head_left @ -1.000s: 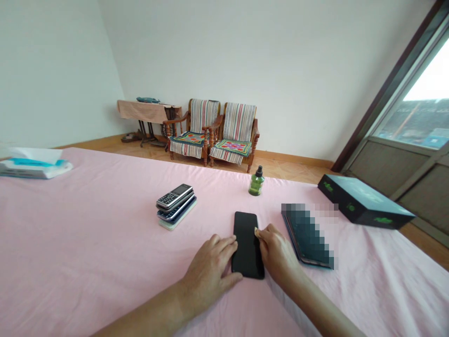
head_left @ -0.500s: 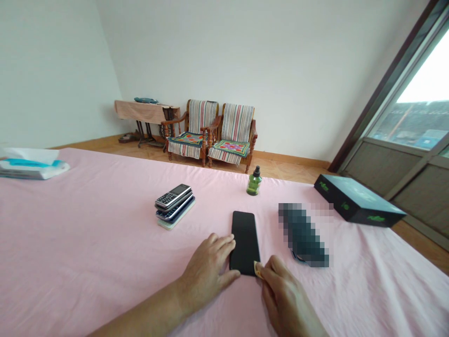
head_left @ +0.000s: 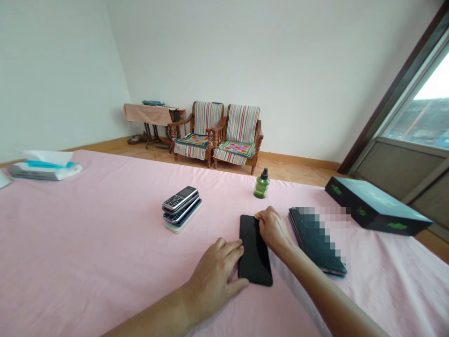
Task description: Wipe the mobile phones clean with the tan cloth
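Observation:
A black smartphone (head_left: 253, 255) lies flat on the pink cloth (head_left: 115, 243). My left hand (head_left: 219, 276) rests at its left side, fingers apart, with fingertips and thumb touching the phone's edge. Pinched in my right hand (head_left: 273, 228) is a small yellowish piece (head_left: 258, 216), mostly hidden by the fingers, at the phone's top right corner. To the left sits a stack of phones (head_left: 182, 206), a silver keypad phone on top. Beyond the smartphone stands a green spray bottle (head_left: 261, 185) with a black top.
Right of my right hand lies a dark wallet-like case (head_left: 315, 241), partly pixelated. A black box (head_left: 379, 206) with green marks is at the far right, a tissue pack (head_left: 45, 169) at the far left. Two wooden chairs (head_left: 236, 135) stand beyond the cloth's edge.
My right hand has moved from the phone's lower right corner up to its top right corner, still pinching the yellowish piece. My left hand stays at the phone's left side. The view has shifted slightly.

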A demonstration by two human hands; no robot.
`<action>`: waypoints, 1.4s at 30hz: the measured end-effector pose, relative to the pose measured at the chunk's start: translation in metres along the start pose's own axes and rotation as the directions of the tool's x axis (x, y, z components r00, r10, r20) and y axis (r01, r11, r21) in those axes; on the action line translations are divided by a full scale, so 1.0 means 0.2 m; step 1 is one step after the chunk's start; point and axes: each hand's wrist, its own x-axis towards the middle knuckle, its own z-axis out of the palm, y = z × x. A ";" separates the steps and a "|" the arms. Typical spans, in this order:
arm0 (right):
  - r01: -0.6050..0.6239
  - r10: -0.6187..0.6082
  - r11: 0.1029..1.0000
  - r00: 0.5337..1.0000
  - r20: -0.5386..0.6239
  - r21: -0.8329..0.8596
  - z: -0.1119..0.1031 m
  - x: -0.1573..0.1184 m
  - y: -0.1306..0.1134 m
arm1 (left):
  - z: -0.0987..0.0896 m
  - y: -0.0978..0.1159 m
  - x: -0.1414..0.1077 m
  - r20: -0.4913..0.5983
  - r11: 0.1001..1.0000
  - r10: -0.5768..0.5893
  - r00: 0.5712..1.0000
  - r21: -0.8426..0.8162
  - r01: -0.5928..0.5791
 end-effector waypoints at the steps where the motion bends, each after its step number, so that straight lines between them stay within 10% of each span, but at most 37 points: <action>1: 0.004 -0.004 1.000 1.000 0.005 -0.006 0.02 0.01 0.00 | 0.00 0.00 0.00 0.005 1.000 0.001 1.000 0.003 -0.001; 25: 0.384 -0.393 0.920 0.901 0.185 0.080 0.01 -0.05 -0.12 | 0.01 -0.02 0.01 -0.037 0.998 -0.005 0.999 -0.068 0.003; 42: 0.321 -0.392 0.907 0.880 0.267 0.275 -0.11 -0.42 -0.22 | 0.05 -0.05 0.00 -0.166 0.977 -0.019 0.986 -0.211 -0.017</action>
